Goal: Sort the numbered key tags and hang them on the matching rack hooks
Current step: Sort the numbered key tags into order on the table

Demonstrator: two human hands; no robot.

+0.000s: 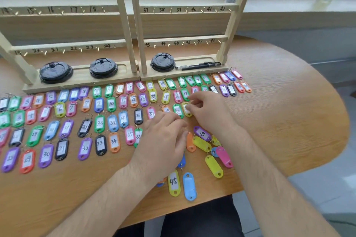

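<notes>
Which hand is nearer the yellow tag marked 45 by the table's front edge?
Left. The left hand lies just behind the yellow tag marked 45; the right hand is farther back and to the right.

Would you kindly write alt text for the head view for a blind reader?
A person's left hand lies over numbered key tags in rows on a wooden table; the right hand pinches a yellow tag. Rack hooks behind are bare.

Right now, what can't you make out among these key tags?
Head view only.
Number on the yellow tag: covered by the right hand's pinching fingers.
Whatever lies beneath the left hand: hidden by it.
Numbers on the left-edge tags: cut off.
Numbers on the far-row tags: blurred, small.
</notes>
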